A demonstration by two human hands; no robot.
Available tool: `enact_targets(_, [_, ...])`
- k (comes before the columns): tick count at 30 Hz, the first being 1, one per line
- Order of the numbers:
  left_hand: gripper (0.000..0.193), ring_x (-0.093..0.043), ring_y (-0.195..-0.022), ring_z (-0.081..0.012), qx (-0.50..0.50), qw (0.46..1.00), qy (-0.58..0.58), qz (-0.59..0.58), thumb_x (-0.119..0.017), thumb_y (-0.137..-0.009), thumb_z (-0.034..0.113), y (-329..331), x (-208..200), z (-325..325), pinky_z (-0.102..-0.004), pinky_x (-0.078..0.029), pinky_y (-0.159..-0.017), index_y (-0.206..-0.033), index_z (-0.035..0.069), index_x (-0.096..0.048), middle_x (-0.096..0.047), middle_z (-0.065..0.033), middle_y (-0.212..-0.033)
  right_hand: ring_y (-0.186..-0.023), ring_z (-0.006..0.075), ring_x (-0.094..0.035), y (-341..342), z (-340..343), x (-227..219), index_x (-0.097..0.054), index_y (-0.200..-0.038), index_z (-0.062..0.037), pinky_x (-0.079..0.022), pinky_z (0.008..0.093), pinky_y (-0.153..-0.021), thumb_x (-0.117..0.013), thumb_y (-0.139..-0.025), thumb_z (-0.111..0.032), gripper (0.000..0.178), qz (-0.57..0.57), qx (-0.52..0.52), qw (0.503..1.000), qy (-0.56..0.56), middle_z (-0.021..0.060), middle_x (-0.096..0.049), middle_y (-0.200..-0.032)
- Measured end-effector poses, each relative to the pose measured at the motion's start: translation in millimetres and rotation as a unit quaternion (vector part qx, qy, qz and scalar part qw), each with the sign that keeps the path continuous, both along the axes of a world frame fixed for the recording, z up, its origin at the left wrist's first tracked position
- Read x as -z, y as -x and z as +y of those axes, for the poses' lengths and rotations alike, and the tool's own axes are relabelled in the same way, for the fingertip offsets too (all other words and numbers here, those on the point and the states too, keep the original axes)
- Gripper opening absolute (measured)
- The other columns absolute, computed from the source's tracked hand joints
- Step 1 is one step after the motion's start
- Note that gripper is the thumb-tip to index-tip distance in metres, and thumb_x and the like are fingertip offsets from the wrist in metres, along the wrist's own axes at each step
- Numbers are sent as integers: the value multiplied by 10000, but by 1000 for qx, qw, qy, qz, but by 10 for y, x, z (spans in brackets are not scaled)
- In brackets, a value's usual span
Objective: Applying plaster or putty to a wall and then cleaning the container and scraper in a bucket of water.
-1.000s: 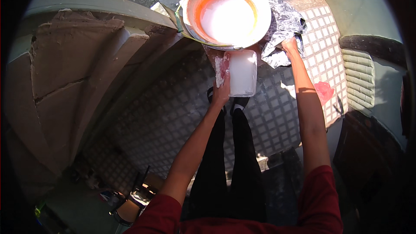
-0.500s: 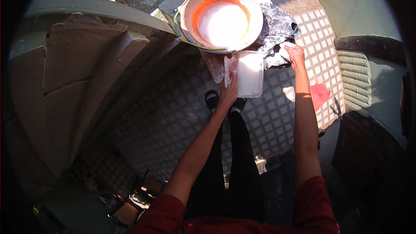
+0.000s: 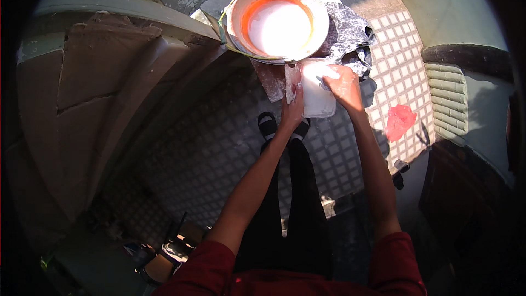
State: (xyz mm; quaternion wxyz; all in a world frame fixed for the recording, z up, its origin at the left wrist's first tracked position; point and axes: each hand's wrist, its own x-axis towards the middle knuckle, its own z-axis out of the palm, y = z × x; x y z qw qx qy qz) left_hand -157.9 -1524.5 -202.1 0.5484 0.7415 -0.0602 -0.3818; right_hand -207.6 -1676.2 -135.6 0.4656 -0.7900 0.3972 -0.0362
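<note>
Both hands (image 3: 320, 96) on white tub (image 3: 316, 92), just beside bucket rim (image 3: 276, 57).

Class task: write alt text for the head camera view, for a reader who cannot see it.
Seen from above, a person's left hand holds a white rectangular tub of white paste while the right hand reaches into it. Just beyond sits a round orange-rimmed bucket of white liquid, beside crumpled plastic sheeting, on a tiled floor.

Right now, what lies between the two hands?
In the head view, a white tub lies between them: the left hand grips its left side, and the right hand rests on its top right.
</note>
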Motion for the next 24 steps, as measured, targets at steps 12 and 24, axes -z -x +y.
enact_targets(12, [471, -461, -1173, -240, -34, 999, 42, -5, -402, -983, 316, -55, 145, 132, -346, -361, -976, -1324, -8, -403, -482, -159, -1281, -1071, 311, -509, 144, 435, 453, -643, -1068, -96, -370, 389, -983, -646, -733, -209, 353, 16, -14, 993, 118, 127, -605, -1103])
enact_targets(24, [441, -512, -1094, -254, -38, 999, 20, 21, -410, -977, 305, -61, 131, 216, -354, -391, -930, -1265, -24, -460, -544, -165, -1198, -990, 377, -596, 15, 512, 203, -608, -1099, 37, -446, 401, -902, -561, -725, -116, 407, -8, -97, 995, 26, 261, -582, -1132])
